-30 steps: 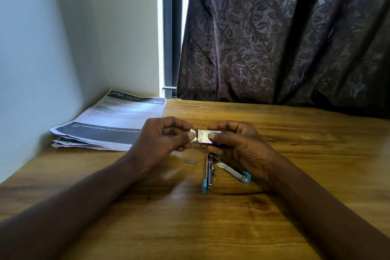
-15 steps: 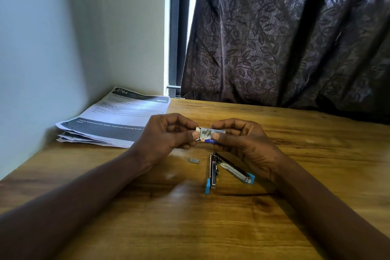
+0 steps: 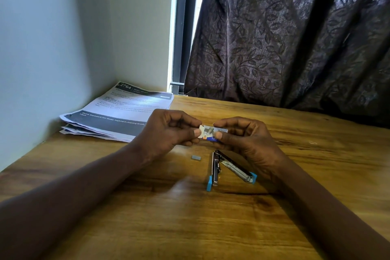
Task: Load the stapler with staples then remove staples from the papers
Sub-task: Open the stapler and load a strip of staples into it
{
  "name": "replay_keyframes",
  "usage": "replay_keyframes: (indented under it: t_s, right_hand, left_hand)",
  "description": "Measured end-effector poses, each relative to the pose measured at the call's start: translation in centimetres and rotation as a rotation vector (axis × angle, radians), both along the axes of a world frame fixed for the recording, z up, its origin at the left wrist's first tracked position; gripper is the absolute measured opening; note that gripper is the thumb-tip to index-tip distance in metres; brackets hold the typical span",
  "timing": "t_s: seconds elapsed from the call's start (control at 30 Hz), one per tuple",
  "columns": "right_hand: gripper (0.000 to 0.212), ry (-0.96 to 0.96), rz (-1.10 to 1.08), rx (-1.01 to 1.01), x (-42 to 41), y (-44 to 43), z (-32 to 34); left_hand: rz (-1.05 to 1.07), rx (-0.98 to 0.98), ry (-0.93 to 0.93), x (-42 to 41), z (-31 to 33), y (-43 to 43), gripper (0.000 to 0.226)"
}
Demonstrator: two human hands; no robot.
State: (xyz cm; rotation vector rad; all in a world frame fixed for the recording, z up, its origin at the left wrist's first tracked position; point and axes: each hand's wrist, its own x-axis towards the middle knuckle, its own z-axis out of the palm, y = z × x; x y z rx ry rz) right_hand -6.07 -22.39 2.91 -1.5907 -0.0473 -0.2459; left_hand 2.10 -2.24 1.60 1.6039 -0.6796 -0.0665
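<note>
Left hand (image 3: 168,131) and right hand (image 3: 244,136) pinch the staple box (image 3: 211,132). At 6 o'clock the stapler (image 3: 215,169) lies open, seemingly unloaded. The papers (image 3: 118,116) look untouched.

Papers (image 3: 126,110) crowd the left corner (stapler (image 3: 215,168) central).

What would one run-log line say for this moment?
left hand: pinches small white-and-blue cardboard staple box | right hand: pinches same box | blue-and-metal stapler: open on wooden table | grey staple strip: loose beside stapler
</note>
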Motion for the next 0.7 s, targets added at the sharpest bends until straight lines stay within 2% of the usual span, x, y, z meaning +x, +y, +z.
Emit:
replay_keyframes:
  t_s: [0.2, 0.3, 0.57, 0.7]
  right_hand:
    - [0.024, 0.074, 0.088, 0.189, -0.11, 0.03, 0.61]
    - [0.034, 0.154, 0.174, 0.304, -0.18, -0.22, 0.92]
    - [0.04, 0.178, 0.118, 0.297, -0.09, -0.25, 0.93]
    - [0.035, 0.173, 0.108, 0.312, 0.0, -0.35, 0.77]
  left_hand:
    - [0.027, -0.006, 0.042, 0.0, 0.11, -0.15, 0.022]
    - [0.026, -0.021, 0.071, 0.17, 0.14, -0.09, 0.022]
    - [-0.013, -0.036, 0.165, 0.36, 0.13, -0.02, 0.021]
    - [-0.027, -0.033, 0.175, 0.14, 0.24, 0.03, 0.023]
